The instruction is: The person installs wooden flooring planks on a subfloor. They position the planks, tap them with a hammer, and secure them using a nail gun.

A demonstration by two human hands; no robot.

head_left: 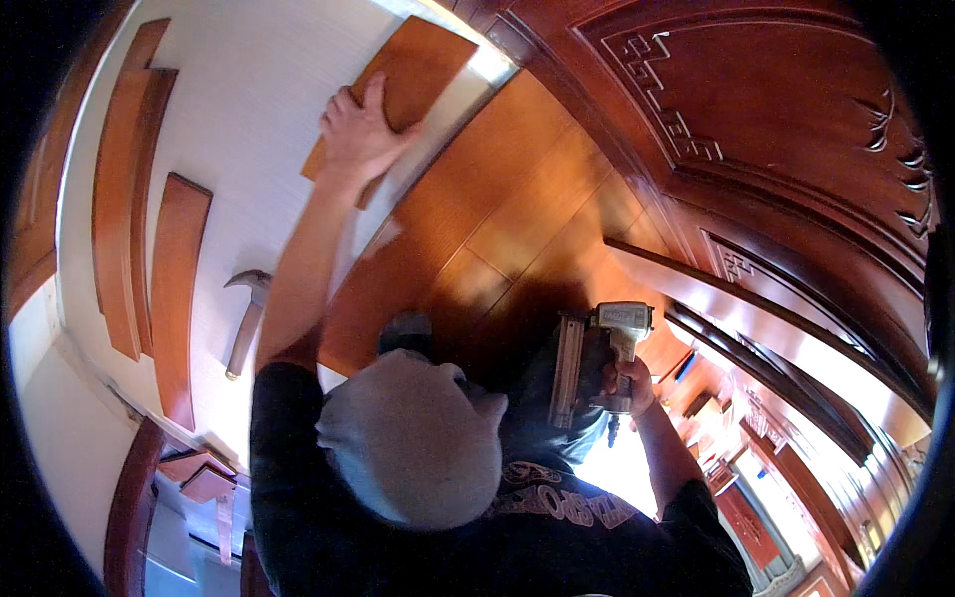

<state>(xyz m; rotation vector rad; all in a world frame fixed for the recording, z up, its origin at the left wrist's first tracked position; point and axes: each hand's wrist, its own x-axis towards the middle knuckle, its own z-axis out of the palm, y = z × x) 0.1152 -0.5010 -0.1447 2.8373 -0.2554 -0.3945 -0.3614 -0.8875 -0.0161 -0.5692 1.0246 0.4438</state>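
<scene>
My left hand [360, 132] rests on a short reddish-brown plank [428, 70] over the pale surface [219, 119], its fingers spread and slightly bent. My right hand [624, 383] is closed round the handle of a silver-grey nail gun [625, 318], with its magazine upright on the left. A hammer [247, 323] lies left of my left forearm, near several narrow wooden strips [181, 289]. Brown floorboards [497, 189] lie beyond. A rounded grey cloth-covered shape [408, 438] is in front of my black shirt; I cannot make out exactly what it is.
A carved dark-red wooden panel [746, 90] with a projecting rail [756, 298] borders the right. A pale wall edge [60, 388] and a dark wooden edge [129, 497] are at lower left. Bright, cluttered wooden pieces [716, 398] show at lower right.
</scene>
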